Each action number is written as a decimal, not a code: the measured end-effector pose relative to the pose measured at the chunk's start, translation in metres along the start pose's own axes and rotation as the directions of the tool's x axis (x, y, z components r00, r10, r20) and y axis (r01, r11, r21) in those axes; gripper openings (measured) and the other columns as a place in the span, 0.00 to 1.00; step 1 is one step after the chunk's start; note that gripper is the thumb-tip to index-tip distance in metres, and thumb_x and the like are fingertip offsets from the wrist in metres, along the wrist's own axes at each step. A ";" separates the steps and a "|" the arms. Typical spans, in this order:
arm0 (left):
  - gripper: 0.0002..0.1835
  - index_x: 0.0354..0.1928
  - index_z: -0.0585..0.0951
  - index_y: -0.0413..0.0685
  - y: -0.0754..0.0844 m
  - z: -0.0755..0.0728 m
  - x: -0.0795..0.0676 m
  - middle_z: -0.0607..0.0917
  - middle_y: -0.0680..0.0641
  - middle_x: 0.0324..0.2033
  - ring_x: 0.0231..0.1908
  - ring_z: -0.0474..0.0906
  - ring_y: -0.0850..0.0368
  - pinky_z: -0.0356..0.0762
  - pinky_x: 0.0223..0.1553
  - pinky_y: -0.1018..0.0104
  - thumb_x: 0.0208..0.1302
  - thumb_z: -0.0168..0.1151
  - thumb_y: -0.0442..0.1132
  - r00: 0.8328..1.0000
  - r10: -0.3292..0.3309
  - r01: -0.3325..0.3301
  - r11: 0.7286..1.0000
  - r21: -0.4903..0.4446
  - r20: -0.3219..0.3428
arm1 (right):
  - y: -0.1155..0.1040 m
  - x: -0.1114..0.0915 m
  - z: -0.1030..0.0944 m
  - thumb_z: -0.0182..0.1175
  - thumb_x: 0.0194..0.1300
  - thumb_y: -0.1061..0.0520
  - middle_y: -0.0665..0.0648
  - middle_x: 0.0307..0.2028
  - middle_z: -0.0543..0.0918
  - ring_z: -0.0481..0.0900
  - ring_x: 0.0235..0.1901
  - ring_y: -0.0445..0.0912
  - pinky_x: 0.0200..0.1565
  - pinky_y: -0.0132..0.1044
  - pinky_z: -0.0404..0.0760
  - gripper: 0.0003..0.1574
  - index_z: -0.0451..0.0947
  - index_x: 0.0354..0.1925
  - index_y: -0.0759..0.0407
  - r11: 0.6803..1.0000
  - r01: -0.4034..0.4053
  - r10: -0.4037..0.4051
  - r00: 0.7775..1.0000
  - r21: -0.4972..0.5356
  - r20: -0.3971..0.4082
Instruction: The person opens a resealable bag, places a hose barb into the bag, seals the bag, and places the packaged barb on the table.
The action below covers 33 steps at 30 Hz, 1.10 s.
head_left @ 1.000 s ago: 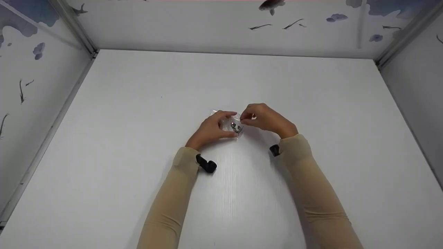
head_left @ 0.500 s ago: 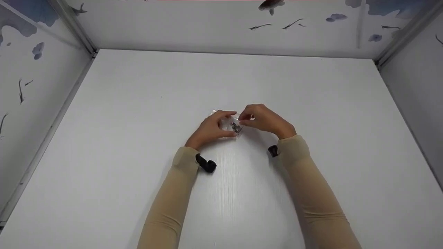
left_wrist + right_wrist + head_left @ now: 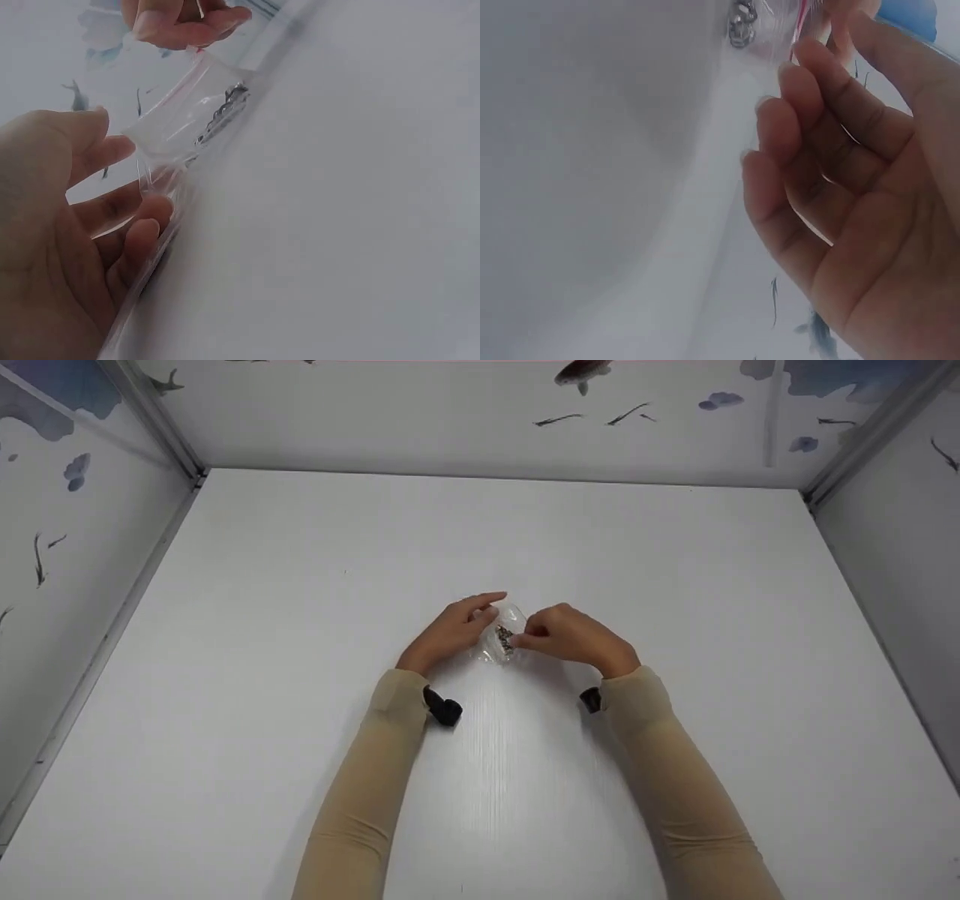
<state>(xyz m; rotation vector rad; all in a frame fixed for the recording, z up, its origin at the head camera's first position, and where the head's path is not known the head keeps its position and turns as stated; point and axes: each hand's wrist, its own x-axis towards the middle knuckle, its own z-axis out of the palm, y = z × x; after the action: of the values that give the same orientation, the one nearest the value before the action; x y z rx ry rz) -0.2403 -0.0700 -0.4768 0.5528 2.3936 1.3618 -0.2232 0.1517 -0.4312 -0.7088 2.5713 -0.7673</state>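
A small clear zip bag (image 3: 513,617) with a red line along its mouth lies between the hands at the middle of the table. Small shiny metal pieces (image 3: 222,114) sit clustered inside, in a row in the left wrist view. The left hand (image 3: 448,631) is at the bag's left side, index finger extended. In the left wrist view its lower fingertips (image 3: 150,219) touch the plastic at the bag's bottom end. From the right, the right hand (image 3: 576,637) pinches the bag's edge between thumb and index finger, near the red line.
The white table (image 3: 480,780) stretches out on every side of the hands. White panels printed with fish and plants, such as the back wall (image 3: 450,427), enclose its back and sides. A black wrist camera (image 3: 444,709) sticks out from each sleeve.
The left thumb and index finger have moved off the bag's near and far edges to its left side. The bag has turned, and the right hand has shifted slightly toward the person.
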 end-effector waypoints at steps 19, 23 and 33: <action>0.19 0.64 0.74 0.59 0.020 -0.013 0.019 0.72 0.49 0.64 0.65 0.64 0.53 0.60 0.67 0.55 0.76 0.43 0.43 0.988 -0.037 -0.001 0.970 0.244 0.150 | -0.018 0.003 0.020 0.63 0.62 0.42 0.44 0.11 0.58 0.55 0.15 0.39 0.20 0.32 0.55 0.28 0.73 0.13 0.54 0.994 -0.105 0.105 0.993 -0.009 0.046; 0.17 0.59 0.78 0.55 0.024 -0.013 0.020 0.78 0.48 0.57 0.53 0.73 0.53 0.69 0.57 0.56 0.74 0.48 0.44 0.993 -0.035 0.007 0.969 0.246 0.109 | -0.014 0.002 0.019 0.62 0.64 0.48 0.45 0.11 0.55 0.52 0.16 0.38 0.20 0.31 0.53 0.28 0.65 0.10 0.50 0.998 -0.060 0.059 0.998 0.011 0.032; 0.12 0.47 0.85 0.53 0.031 -0.015 0.014 0.80 0.50 0.44 0.49 0.75 0.53 0.71 0.53 0.57 0.66 0.60 0.47 0.998 -0.020 0.039 0.949 0.311 -0.065 | 0.000 -0.003 0.006 0.60 0.65 0.54 0.47 0.16 0.70 0.61 0.18 0.39 0.23 0.32 0.61 0.15 0.84 0.26 0.60 1.000 -0.016 0.016 1.000 -0.005 -0.007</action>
<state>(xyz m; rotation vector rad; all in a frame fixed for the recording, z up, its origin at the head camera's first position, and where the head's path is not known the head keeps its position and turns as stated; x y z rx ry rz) -0.2543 -0.0605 -0.4440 0.5589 2.6763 1.0033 -0.2176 0.1513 -0.4359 -0.6871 2.5824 -0.7598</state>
